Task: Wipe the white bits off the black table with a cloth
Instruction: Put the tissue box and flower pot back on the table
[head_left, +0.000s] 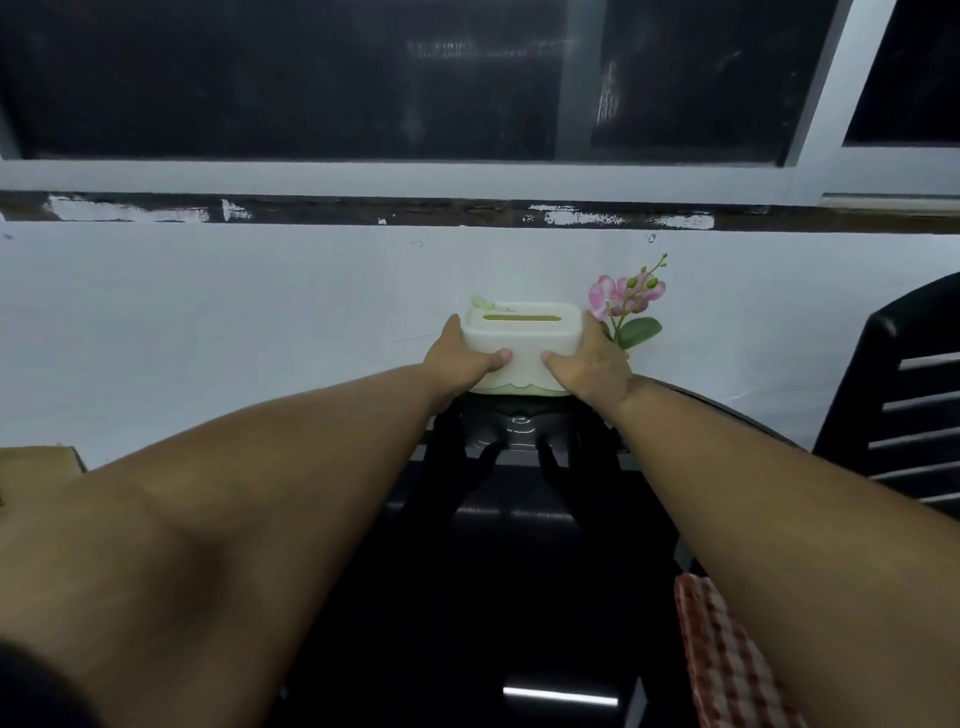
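Cloth (727, 660) (checked) beneath right forearm | left hand (462, 358), right hand (592, 369) grip tissue box (522, 343)

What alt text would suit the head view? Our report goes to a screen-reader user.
Both hands, left hand and right hand, grip a white tissue box at the far edge of the black table, by a white wall. A pink flower stands beside it; a red checked cloth lies near right.

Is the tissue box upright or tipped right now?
Upright: the tissue box shows its slotted top facing up, gripped at each end by the left hand and right hand.
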